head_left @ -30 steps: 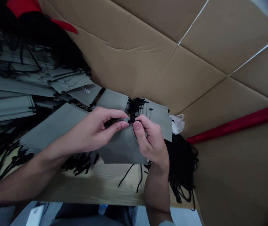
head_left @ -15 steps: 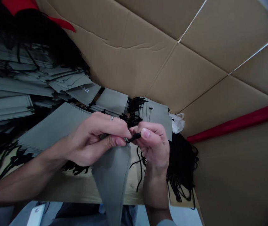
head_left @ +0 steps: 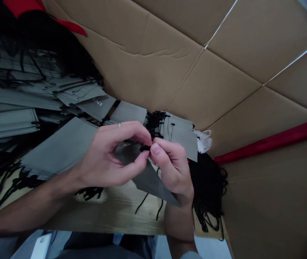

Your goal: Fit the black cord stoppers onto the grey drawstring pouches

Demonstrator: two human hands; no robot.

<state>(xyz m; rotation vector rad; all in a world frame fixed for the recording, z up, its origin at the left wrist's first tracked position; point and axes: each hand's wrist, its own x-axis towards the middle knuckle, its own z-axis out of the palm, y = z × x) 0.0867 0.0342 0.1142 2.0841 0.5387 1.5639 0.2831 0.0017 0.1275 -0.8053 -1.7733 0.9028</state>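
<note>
Working at a pale wood-toned worktop (head_left: 110,219), front edge running just above my lap. Right hand (head_left: 172,162) is pinching a short black cord end (head_left: 145,148) between thumb and index. Left hand (head_left: 115,154) is arching thumb and index around that cord, tips near each other; can't tell if its other fingers are gripping anything. Left is wearing a ring (head_left: 119,125).

Grey drawstring pouch (head_left: 153,183) is hanging below and behind my fingers, over the middle of the worktop, tilted, corner pointing down toward my right wrist. Two thin black cord tails (head_left: 160,209) are showing just below it.

Surface is running crowded on the left: a fanned pouch stack (head_left: 59,147) is lying beside my left forearm, more grey pouches (head_left: 8,122) are piling up further left. Dark piece with white lettering (head_left: 96,104) is lying in the row behind. Another pouch stack (head_left: 182,133) is sitting beyond my right hand, clear plastic bag (head_left: 204,141) just beside it. Black cord bundle (head_left: 209,187) is spilling toward the front edge on the right.

Room: brown cardboard walls (head_left: 169,28) are enclosing the back and right, creased, thin white lines along some seams. Red strip (head_left: 272,139) is slanting across the right side. Red fabric (head_left: 25,5) is showing top left.
</note>
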